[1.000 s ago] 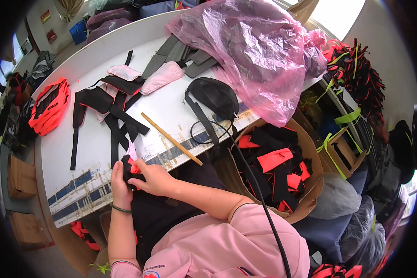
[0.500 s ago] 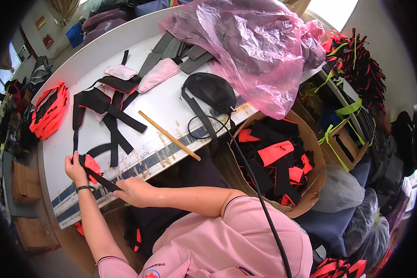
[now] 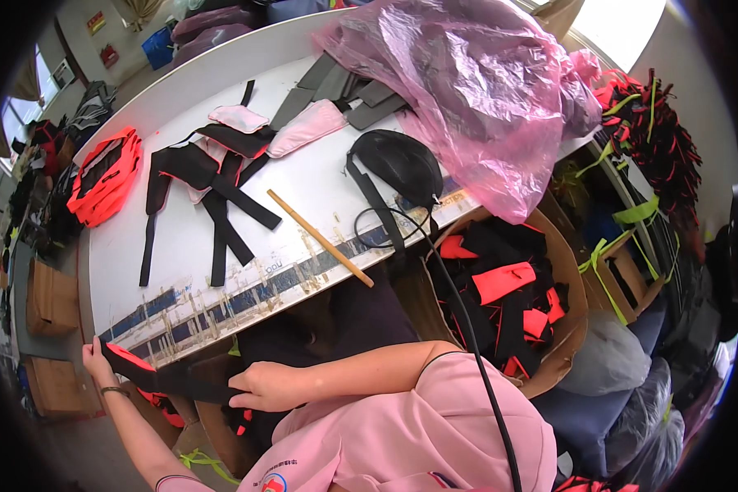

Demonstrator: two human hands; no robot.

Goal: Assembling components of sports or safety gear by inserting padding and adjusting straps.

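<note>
Off the table's near left corner, a black fabric strap (image 3: 180, 384) with a bright red-orange patch is stretched between my two hands. My left hand (image 3: 98, 363), with a bracelet at the wrist, is closed on its far left end. The right end is gripped in my right hand (image 3: 269, 386), which is in front of my body. On the white table (image 3: 303, 205) lie black strapped pieces (image 3: 190, 168) with red edges and pink pads (image 3: 310, 129). A wooden stick (image 3: 320, 238) rests near the front edge.
A black pouch (image 3: 395, 168) with a cable lies right of the stick. Pink plastic sheeting (image 3: 467, 90) covers the back right. A folded red-orange bundle (image 3: 105, 176) is at the left. Below the right edge, a cardboard box (image 3: 567, 328) holds black and red pieces.
Both hands have moved down with the strap, from over the table's front edge to beyond it. My hands are farther apart, and the strap is pulled out longer. The view has shifted slightly.
</note>
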